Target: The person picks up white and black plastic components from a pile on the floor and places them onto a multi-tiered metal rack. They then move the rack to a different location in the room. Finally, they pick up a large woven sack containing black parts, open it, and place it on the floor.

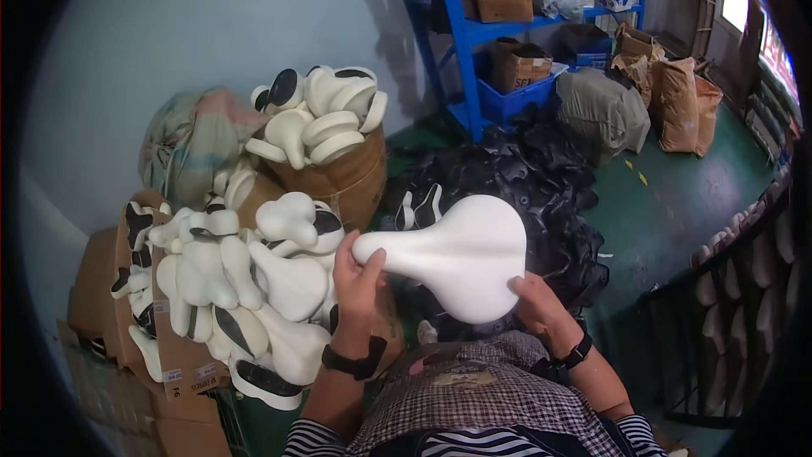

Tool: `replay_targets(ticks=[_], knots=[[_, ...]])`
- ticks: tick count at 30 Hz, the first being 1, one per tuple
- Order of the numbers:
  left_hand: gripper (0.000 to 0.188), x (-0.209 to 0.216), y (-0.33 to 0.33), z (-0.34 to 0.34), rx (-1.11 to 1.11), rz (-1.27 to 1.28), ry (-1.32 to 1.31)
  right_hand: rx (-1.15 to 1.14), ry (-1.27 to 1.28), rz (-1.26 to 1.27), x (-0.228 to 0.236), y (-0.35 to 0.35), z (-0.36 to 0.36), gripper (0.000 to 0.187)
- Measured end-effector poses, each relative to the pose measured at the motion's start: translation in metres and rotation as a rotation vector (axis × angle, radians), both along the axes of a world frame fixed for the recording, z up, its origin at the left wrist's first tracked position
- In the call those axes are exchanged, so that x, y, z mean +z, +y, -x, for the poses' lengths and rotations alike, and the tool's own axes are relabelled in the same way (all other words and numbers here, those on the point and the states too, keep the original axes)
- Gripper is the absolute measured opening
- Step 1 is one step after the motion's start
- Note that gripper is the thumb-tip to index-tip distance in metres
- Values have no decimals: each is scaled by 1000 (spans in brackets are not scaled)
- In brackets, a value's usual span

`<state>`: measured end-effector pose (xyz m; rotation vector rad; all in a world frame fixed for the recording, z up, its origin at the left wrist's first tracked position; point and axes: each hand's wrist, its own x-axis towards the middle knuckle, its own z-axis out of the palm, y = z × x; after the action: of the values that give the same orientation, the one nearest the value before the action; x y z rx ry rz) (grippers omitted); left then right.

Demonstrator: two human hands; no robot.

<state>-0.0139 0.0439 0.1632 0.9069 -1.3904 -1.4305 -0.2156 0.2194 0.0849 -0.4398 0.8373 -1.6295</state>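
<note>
A white bicycle saddle (461, 258) is held level in front of me, its narrow nose to the left and its wide rear to the right. My left hand (359, 275) grips the nose, thumb on top. At the wide end, my right hand (539, 303) pinches the rim with its thumb on the upper face; its other fingers are hidden beneath. Left of my left hand lies a heap of similar white saddles (292, 279), some showing black undersides, piled in and over a cardboard box (182, 338).
More white saddles (326, 110) fill a round brown container (347, 186) at the back left. Black saddle-shaped parts (541, 178) cover the floor ahead. A blue shelf (461, 25) with boxes stands behind, brown sacks (677, 110) beyond. A dark rack (702, 338) of saddles is on the right.
</note>
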Motion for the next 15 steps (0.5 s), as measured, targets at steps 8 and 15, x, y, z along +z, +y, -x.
replay_targets(ticks=[8, 15], knots=[[54, 29, 5, 36, -26, 24, 154, 51, -13, 57, 7, 8, 2, 60], [65, 10, 46, 84, -192, -26, 95, 30, -46, 51, 10, 7, 3, 65]])
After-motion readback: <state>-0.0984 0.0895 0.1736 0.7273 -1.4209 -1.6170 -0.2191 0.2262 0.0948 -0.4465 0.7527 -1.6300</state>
